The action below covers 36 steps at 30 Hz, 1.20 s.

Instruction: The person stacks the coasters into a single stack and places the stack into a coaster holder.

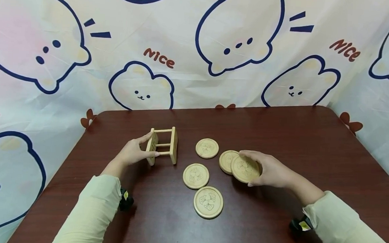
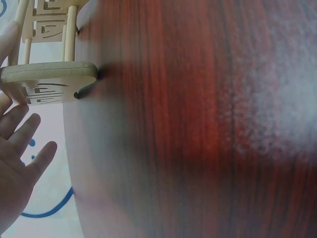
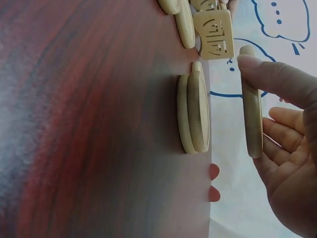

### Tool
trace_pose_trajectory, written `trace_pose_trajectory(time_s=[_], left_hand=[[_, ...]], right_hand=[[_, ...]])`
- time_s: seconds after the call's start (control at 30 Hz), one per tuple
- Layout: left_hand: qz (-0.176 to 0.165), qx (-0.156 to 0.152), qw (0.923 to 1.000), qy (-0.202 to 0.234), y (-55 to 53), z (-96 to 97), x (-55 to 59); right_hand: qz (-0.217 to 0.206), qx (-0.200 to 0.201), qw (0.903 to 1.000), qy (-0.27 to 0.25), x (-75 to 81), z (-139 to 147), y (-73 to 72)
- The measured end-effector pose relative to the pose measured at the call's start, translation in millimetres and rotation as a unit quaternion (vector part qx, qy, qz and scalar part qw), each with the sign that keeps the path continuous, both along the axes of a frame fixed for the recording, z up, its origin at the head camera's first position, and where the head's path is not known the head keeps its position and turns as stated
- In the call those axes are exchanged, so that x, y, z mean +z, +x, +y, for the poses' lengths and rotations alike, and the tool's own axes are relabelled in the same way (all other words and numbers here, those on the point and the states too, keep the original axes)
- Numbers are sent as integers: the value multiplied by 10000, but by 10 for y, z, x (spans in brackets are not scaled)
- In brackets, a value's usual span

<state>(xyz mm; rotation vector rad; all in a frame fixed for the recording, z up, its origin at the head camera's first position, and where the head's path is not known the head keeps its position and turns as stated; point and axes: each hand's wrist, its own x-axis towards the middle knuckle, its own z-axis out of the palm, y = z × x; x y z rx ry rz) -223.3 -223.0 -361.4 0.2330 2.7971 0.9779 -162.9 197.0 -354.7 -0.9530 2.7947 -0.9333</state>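
My left hand [image 1: 134, 152] holds a small wooden coaster rack [image 1: 174, 147] by its left side panel, with the thumb at the near end and a finger at the far end. The rack has cut-out side panels joined by round rods. My right hand [image 1: 272, 172] grips a round wooden coaster [image 1: 244, 169] by its edges. In the right wrist view, this held coaster [image 3: 251, 111] stands off the table, between thumb and fingers. It overlaps another coaster [image 1: 225, 161] in the head view. Leaf-like patterns mark the coasters' faces.
Between the hands lie three more coasters: one at the back [image 1: 207, 148], one in the middle [image 1: 196, 176] and one nearest me [image 1: 208, 202]. They rest on a dark brown wooden table [image 1: 255, 223]. Behind it hangs a white cloth [image 1: 186, 33] with cartoon bears.
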Motion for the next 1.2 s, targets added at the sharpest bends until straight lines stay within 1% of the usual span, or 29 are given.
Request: trace_pose_trajectory(time_s=[0.1, 0.27, 0.33, 0.57, 0.77, 1.07, 1.2], left_hand=[[25, -28, 10000, -64, -1, -16, -9], [52, 13, 9998, -215, 5, -37, -10], [41, 33, 9998, -211, 3, -42, -11], [146, -96, 9997, -177, 11, -29, -22], [124, -70, 9998, -157, 4, -18, -14], [41, -6, 10000, -60, 3, -10, -13], [95, -43, 9999, -94, 6, -8, -18]], right_hand=[[62, 30, 10000, -1, -5, -19, -42], [48, 18, 10000, -18, -13, -65, -117], [17, 7, 10000, -20, -16, -81, -145], [-100, -6, 9999, -27, -65, -116, -236], [-111, 22, 9999, -55, -115, -137, -288], [-287, 7, 9996, 35, -157, -168, -345], [-322, 27, 9994, 78, -164, -182, -371]])
